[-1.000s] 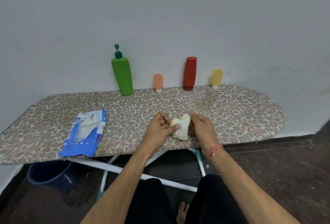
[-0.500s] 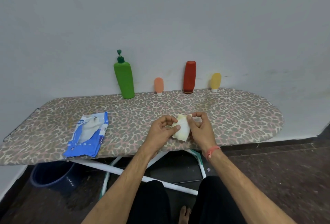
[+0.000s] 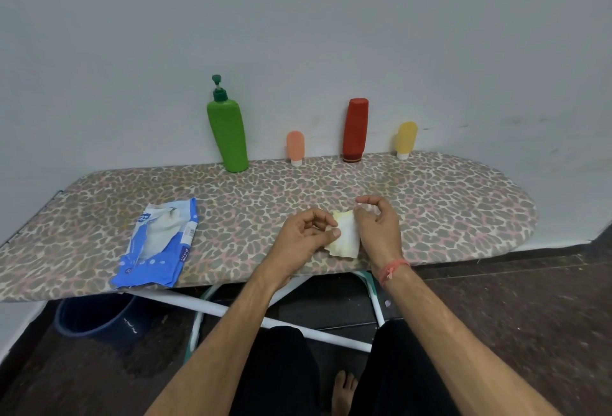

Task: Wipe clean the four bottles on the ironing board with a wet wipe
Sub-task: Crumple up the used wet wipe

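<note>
Ironing board (image 3: pixel 430 203) carries four bottles along its wall edge, green bottle (image 3: pixel 228 134) largest. Left hand (image 3: pixel 303 236) and right hand (image 3: pixel 377 228) both pinch the wet wipe (image 3: pixel 346 240) near the front edge. Recommend unfolding it fully before wiping.

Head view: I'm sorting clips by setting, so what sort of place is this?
Probably a home utility or laundry corner: a leopard-print ironing board against a plain grey wall, with a dark blue bucket beneath.

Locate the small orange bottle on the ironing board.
In the head view, the small orange bottle stands at the wall between the green pump bottle and red bottle.
</note>
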